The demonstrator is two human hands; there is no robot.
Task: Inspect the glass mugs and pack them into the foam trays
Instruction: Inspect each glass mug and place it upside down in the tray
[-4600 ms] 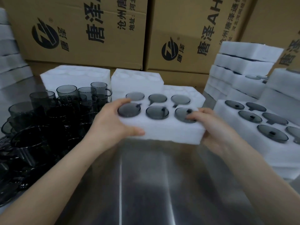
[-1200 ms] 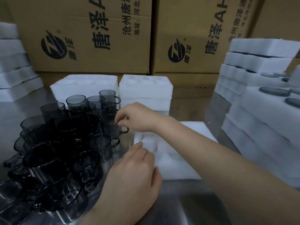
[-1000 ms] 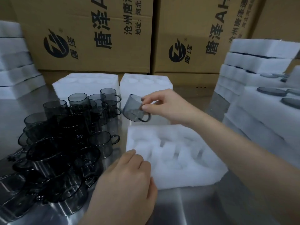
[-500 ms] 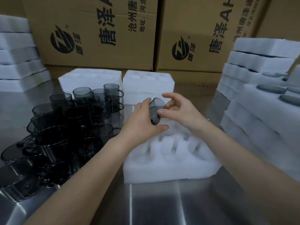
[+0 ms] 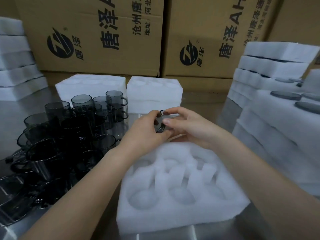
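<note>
A small smoke-grey glass mug [image 5: 161, 120] is held in the air between both hands, just over the far edge of the white foam tray [image 5: 173, 212] that lies on the steel table [image 5: 206, 104]. The mug is see-through and dark-tinted, tipped off upright, with a thin oval edge showing at its top. The left hand [image 5: 144, 134] curls its thumb and fingers round the mug from the left, and the right hand [image 5: 187, 129] pinches it from the right with thumb and fingertips. The fingers cover most of the glass, so its handle and base cannot be told apart with certainty. The tray's round pockets with narrow side slots show only white foam, and motion blur softens their outlines. To the left stands a crowded cluster of matching mugs [image 5: 69, 135]; the nearer ones merge into a dark mass and run off the frame's edge. At the right, stacked foam trays [image 5: 270, 66] are cut off by the frame, with dark discs [image 5: 285, 96] set in the pockets of one. Printed cardboard boxes [image 5: 103, 40] fill the background.
</note>
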